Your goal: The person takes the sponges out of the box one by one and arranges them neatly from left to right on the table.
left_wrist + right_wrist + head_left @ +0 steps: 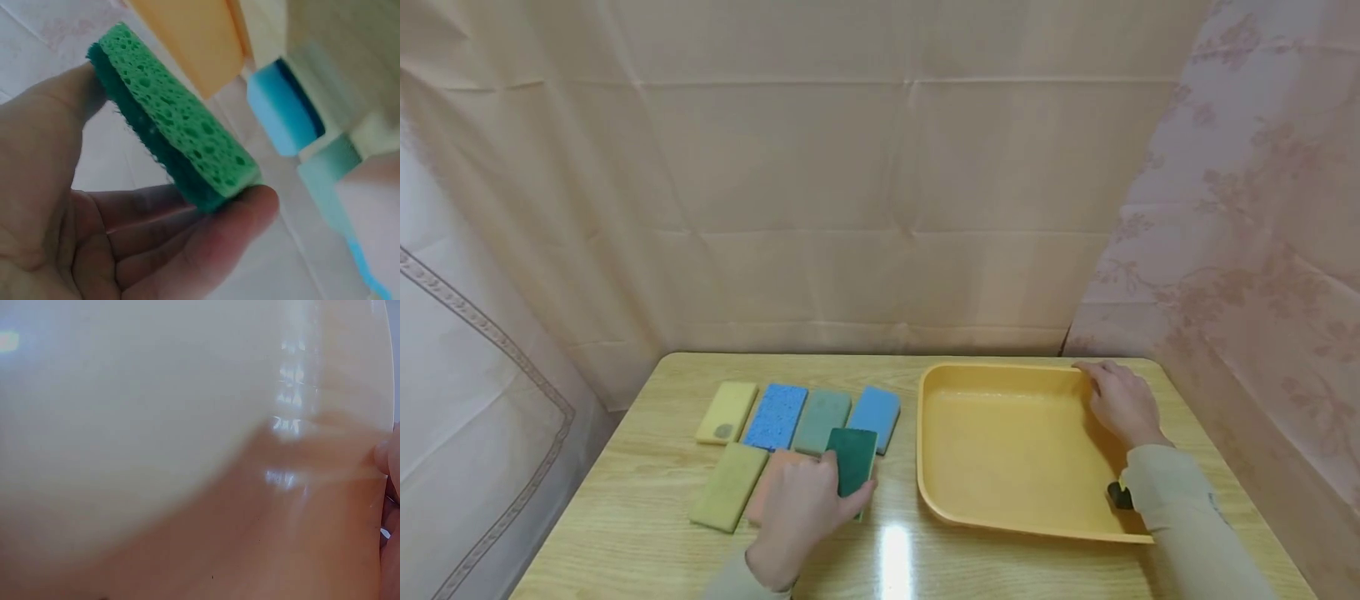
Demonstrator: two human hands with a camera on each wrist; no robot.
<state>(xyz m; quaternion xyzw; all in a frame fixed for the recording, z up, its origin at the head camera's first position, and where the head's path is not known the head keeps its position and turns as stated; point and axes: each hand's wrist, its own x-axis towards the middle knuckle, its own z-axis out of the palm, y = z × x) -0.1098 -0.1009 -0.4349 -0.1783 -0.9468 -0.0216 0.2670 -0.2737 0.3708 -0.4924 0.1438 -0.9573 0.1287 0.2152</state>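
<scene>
My left hand pinches a green sponge with a dark green scouring pad between thumb and fingers, above the table's front half. Seen in the left wrist view, the sponge shows its porous light green side, thumb at one end and fingertips at the other. My right hand grips the far right rim of a yellow plastic tray, thumb inside the wall. In the right wrist view only some fingers show at the tray's edge. Partly behind my left hand lies a peach sponge.
Left of the tray, more sponges lie in two rows: yellow with a dark spot, speckled blue, grey-green, plain blue and olive. Curtains hang behind the wooden table.
</scene>
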